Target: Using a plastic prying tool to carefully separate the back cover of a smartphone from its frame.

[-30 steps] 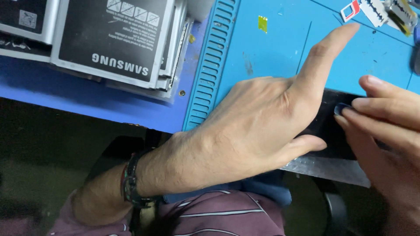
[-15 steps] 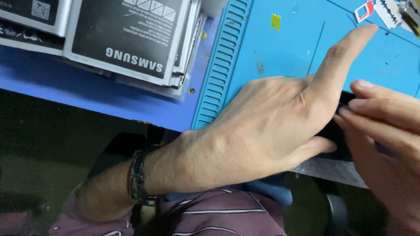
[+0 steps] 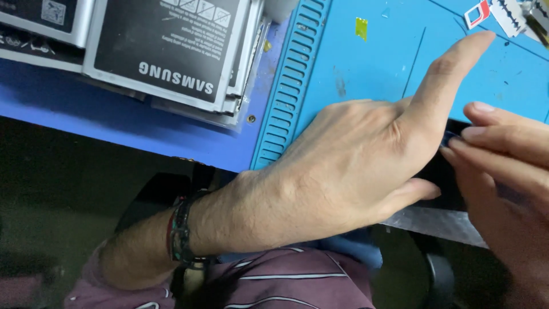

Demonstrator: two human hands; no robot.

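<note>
Head view: a flat black device (image 3: 443, 177) at the near edge of the blue mat (image 3: 366, 68) is pressed down by the left hand (image 3: 354, 166) and pinched by the right hand (image 3: 503, 166), apparently not yet opened, with 2 battery stacks (image 3: 166, 51) lying far left.

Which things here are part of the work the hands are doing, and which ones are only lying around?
In the work:
- left hand, pressing on the dark flat device
- right hand, fingertips at the device's edge
- blue mat under the device

Lying about:
- stack of phone batteries, upper left
- razor blade, top right
- small yellow scrap on the mat
</note>
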